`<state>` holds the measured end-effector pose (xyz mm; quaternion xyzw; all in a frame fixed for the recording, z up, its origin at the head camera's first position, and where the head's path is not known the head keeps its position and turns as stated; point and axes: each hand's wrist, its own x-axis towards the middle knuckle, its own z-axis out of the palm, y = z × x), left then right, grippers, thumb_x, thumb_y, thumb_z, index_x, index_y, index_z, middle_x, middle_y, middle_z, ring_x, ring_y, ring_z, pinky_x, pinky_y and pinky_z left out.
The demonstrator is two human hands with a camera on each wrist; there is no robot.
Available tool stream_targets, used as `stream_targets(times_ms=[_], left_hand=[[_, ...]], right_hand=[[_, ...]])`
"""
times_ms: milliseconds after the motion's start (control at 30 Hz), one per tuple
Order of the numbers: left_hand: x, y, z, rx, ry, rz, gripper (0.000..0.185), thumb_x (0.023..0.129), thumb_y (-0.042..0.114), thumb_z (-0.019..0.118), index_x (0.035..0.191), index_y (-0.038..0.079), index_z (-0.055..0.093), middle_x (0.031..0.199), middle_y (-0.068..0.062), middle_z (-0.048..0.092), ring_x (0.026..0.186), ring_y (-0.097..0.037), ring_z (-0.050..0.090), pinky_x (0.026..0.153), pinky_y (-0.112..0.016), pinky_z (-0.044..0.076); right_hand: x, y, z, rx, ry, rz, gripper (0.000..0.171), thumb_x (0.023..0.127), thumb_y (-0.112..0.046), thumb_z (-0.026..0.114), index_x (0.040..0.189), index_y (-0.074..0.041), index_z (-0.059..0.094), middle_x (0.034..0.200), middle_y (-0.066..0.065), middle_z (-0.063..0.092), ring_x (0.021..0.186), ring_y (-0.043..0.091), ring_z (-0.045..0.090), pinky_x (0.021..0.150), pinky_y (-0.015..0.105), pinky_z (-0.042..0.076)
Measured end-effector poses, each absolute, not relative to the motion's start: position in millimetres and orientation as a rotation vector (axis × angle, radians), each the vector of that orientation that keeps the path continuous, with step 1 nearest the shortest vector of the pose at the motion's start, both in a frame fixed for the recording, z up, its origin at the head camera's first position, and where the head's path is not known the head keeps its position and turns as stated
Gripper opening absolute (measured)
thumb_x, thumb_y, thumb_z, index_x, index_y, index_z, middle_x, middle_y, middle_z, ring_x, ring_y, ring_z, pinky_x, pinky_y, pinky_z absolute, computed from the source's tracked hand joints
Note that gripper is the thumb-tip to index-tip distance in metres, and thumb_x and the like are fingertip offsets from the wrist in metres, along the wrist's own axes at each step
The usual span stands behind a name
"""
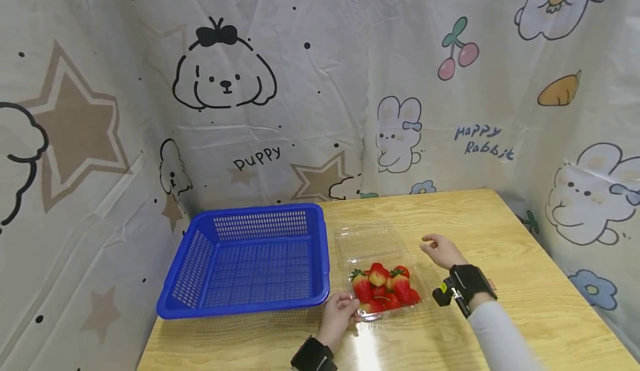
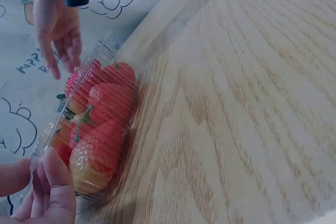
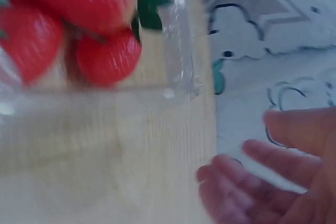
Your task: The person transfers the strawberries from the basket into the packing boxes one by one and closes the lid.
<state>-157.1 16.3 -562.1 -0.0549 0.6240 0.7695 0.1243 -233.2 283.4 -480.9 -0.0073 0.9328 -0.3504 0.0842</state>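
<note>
A clear plastic clamshell box (image 1: 367,317) stands on the table with its lid (image 1: 367,241) laid back toward the wall. Several red strawberries (image 1: 378,275) with green leaves fill it, some pale yellow in part. My left hand (image 1: 337,316) pinches the box's near left corner between thumb and fingers, seen close up in the left wrist view. To the right of the box, my right hand (image 1: 444,252) hovers with loosely bent fingers and nothing in them. In the right wrist view its fingers (image 3: 278,163) are apart from the box wall.
A blue plastic basket (image 1: 320,260) with slotted sides sits on the left of the wooden table (image 1: 540,304), close beside the box. Nothing lies in it. A printed curtain (image 1: 310,82) hangs behind the table and along both sides.
</note>
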Motion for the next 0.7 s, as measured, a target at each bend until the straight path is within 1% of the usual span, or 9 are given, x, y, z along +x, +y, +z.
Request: stream_targets(times_ms=[67, 133, 200, 267, 367, 433, 500, 600, 700], left_hand=[[-157.3, 15.0, -562.2, -0.174, 1.792, 2.251, 0.019, 0.085, -0.003, 0.056, 0.098, -0.011, 0.047, 0.073, -0.001, 0.051, 0.060, -0.009, 0.052, 0.059, -0.023, 0.051], [-157.5, 14.1, -562.1, -0.186, 1.760, 2.265, 0.018, 0.085, -0.003, 0.056, 0.098, -0.011, 0.047, 0.074, -0.001, 0.051, 0.061, -0.009, 0.052, 0.060, -0.023, 0.051], [-157.8, 13.4, -562.1, -0.196, 1.737, 2.273, 0.017, 0.085, -0.004, 0.056, 0.097, -0.011, 0.048, 0.074, 0.000, 0.051, 0.062, -0.009, 0.052, 0.061, -0.022, 0.051], [-158.3, 12.7, -562.5, -0.196, 1.723, 2.281, 0.016, 0.084, -0.005, 0.056, 0.096, -0.011, 0.048, 0.074, 0.000, 0.051, 0.063, -0.009, 0.052, 0.061, -0.022, 0.050], [-158.2, 12.2, -562.2, -0.201, 1.707, 2.284, 0.015, 0.084, -0.005, 0.056, 0.096, -0.011, 0.048, 0.074, 0.000, 0.051, 0.063, -0.009, 0.052, 0.060, -0.021, 0.050], [-157.7, 12.2, -562.0, -0.200, 1.702, 2.290, 0.015, 0.084, -0.006, 0.056, 0.096, -0.010, 0.048, 0.074, -0.001, 0.051, 0.063, -0.009, 0.052, 0.059, -0.021, 0.050], [-157.4, 12.3, -561.7, -0.204, 1.700, 2.295, 0.015, 0.084, -0.006, 0.056, 0.095, -0.009, 0.047, 0.074, -0.001, 0.050, 0.062, -0.009, 0.052, 0.059, -0.020, 0.049], [-156.8, 12.5, -561.9, -0.204, 1.702, 2.303, 0.014, 0.084, -0.006, 0.057, 0.094, -0.007, 0.047, 0.075, -0.001, 0.050, 0.061, -0.008, 0.051, 0.058, -0.020, 0.048], [-156.0, 11.4, -560.5, -0.212, 1.706, 2.302, 0.014, 0.084, -0.005, 0.057, 0.093, -0.006, 0.047, 0.074, -0.001, 0.051, 0.060, -0.008, 0.051, 0.058, -0.019, 0.047]], right_hand=[[-253.8, 284.5, -483.7, -0.100, 2.823, -0.986, 0.042, 0.093, -0.020, 0.050, 0.120, 0.012, 0.048, 0.099, 0.026, 0.058, 0.087, 0.035, 0.057, 0.069, 0.042, 0.047], [-279.6, 290.0, -501.6, -0.156, 2.825, -0.941, 0.043, 0.092, -0.025, 0.051, 0.119, 0.009, 0.051, 0.102, 0.025, 0.058, 0.091, 0.036, 0.056, 0.074, 0.044, 0.046], [-314.2, 304.1, -543.9, -0.261, 2.869, -0.927, 0.045, 0.091, -0.033, 0.052, 0.115, 0.006, 0.056, 0.099, 0.024, 0.060, 0.088, 0.034, 0.058, 0.071, 0.041, 0.047], [-350.2, 319.3, -594.8, -0.280, 2.851, -0.892, 0.050, 0.092, -0.040, 0.048, 0.116, 0.004, 0.057, 0.104, 0.022, 0.060, 0.092, 0.033, 0.057, 0.073, 0.041, 0.047], [-385.3, 330.3, -658.0, -0.278, 2.831, -0.853, 0.059, 0.091, -0.049, 0.045, 0.116, 0.004, 0.057, 0.108, 0.021, 0.060, 0.093, 0.031, 0.059, 0.072, 0.039, 0.048], [-391.6, 328.3, -674.4, -0.191, 2.728, -0.877, 0.066, 0.091, -0.050, 0.043, 0.123, 0.006, 0.051, 0.117, 0.023, 0.056, 0.099, 0.032, 0.057, 0.078, 0.041, 0.048], [-388.0, 323.0, -677.8, -0.153, 2.662, -0.984, 0.071, 0.089, -0.052, 0.047, 0.126, 0.008, 0.046, 0.118, 0.024, 0.054, 0.096, 0.030, 0.058, 0.075, 0.039, 0.049], [-377.7, 308.6, -662.7, -0.004, 2.520, -1.134, 0.073, 0.089, -0.047, 0.050, 0.133, 0.010, 0.034, 0.123, 0.027, 0.048, 0.097, 0.032, 0.058, 0.075, 0.041, 0.050], [-373.9, 302.0, -656.9, 0.006, 2.457, -1.254, 0.073, 0.089, -0.045, 0.051, 0.135, 0.008, 0.032, 0.116, 0.025, 0.054, 0.086, 0.027, 0.059, 0.068, 0.038, 0.050]])
